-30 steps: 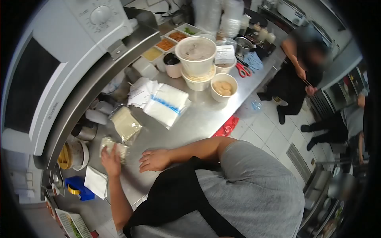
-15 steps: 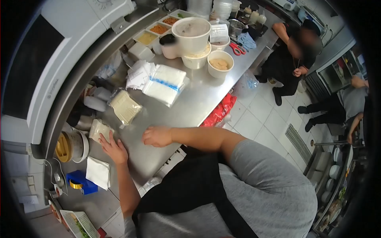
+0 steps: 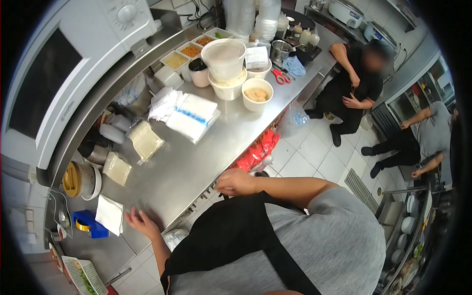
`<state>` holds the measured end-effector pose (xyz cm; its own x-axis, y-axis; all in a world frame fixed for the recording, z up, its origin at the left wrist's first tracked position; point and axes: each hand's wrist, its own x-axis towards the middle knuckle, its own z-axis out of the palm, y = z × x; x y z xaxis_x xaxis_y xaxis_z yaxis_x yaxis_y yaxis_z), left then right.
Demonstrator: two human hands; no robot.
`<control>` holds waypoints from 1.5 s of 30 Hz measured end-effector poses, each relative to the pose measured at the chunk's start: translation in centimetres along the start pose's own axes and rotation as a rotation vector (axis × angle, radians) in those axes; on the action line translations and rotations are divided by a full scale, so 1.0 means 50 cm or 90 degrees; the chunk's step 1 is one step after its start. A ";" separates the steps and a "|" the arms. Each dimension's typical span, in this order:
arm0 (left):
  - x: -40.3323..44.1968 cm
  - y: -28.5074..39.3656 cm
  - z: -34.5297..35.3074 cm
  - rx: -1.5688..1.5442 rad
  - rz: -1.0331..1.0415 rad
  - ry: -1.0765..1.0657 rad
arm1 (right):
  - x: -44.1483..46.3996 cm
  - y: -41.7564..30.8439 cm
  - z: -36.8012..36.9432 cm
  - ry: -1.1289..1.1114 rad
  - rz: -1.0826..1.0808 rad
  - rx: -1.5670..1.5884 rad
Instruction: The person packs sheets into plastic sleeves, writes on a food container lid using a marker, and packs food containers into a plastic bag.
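Note:
My left hand (image 3: 142,223) hovers over the near part of the steel counter (image 3: 167,189), fingers spread, holding nothing. Closest to it lies a stack of white napkins (image 3: 109,215), just left of the fingertips. My right hand (image 3: 236,182) is at the counter's front edge with its fingers curled in; no object shows in it. Farther back on the counter lie a small wrapped pale packet (image 3: 117,168), a larger clear-wrapped packet (image 3: 146,141) and a stack of white bags with a blue stripe (image 3: 192,117).
White tubs (image 3: 257,96) and red scissors (image 3: 281,76) stand toward the far end. A blue tape dispenser (image 3: 91,225) and yellow-lidded container (image 3: 72,179) are at left. A red bag (image 3: 255,152) hangs below the edge. Two other people (image 3: 354,88) are across the floor.
My left hand has come off the small wrapped packet and drawn back toward me. My right hand has moved right, to the counter's edge. The view has shifted slightly.

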<state>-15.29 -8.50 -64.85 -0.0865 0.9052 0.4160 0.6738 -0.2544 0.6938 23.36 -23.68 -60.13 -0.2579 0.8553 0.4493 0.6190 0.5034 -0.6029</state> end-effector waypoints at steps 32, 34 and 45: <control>-0.164 0.749 0.623 0.013 0.147 -0.258 | -0.211 0.746 -1.156 0.499 0.245 0.054; -0.158 0.757 0.637 0.011 0.131 -0.280 | -0.175 0.626 -1.107 0.363 0.286 0.134; -0.153 0.730 0.658 0.005 0.131 -0.289 | 0.084 0.309 -0.756 -0.510 0.205 -0.491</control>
<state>34.12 -13.51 -62.05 0.3758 0.8937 0.2449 0.6494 -0.4425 0.6184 59.91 -16.96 -42.64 -0.2311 0.9019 -0.3648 0.9586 0.2752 0.0730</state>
